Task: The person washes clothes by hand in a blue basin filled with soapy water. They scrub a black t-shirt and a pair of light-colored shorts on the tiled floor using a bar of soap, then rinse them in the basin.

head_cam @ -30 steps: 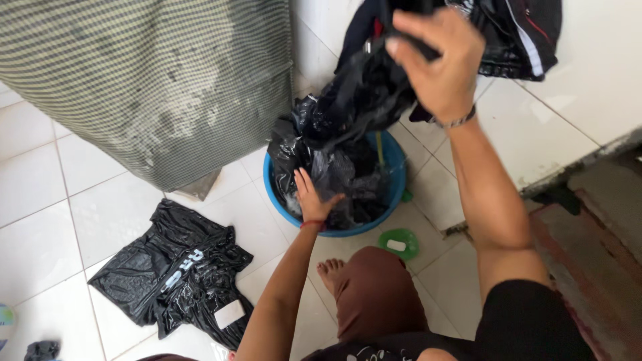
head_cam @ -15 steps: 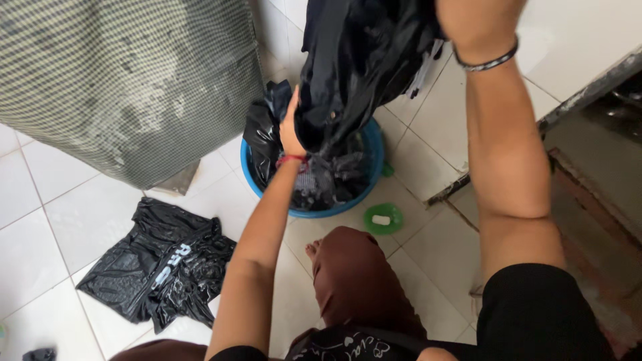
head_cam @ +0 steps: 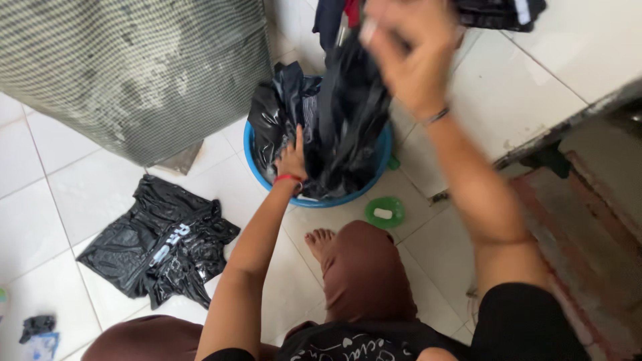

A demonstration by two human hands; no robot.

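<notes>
A blue basin on the white tiled floor holds wet black clothes. My right hand is raised above it, blurred, gripping the top of a wet black garment that hangs down into the basin. My left hand, with a red band at the wrist, reaches down into the basin and rests on the black cloth at the garment's lower part. My bare foot and brown-clad knee are just in front of the basin.
A second wet black garment with white print lies on the tiles at left. A green soap dish with white soap sits beside the basin. A large checked cloth hangs at upper left. A raised step edge runs at right.
My right hand has come down with the black garment, lowering it toward the basin. My left hand moved from the hanging cloth down into the basin. The camera view shifted slightly.
</notes>
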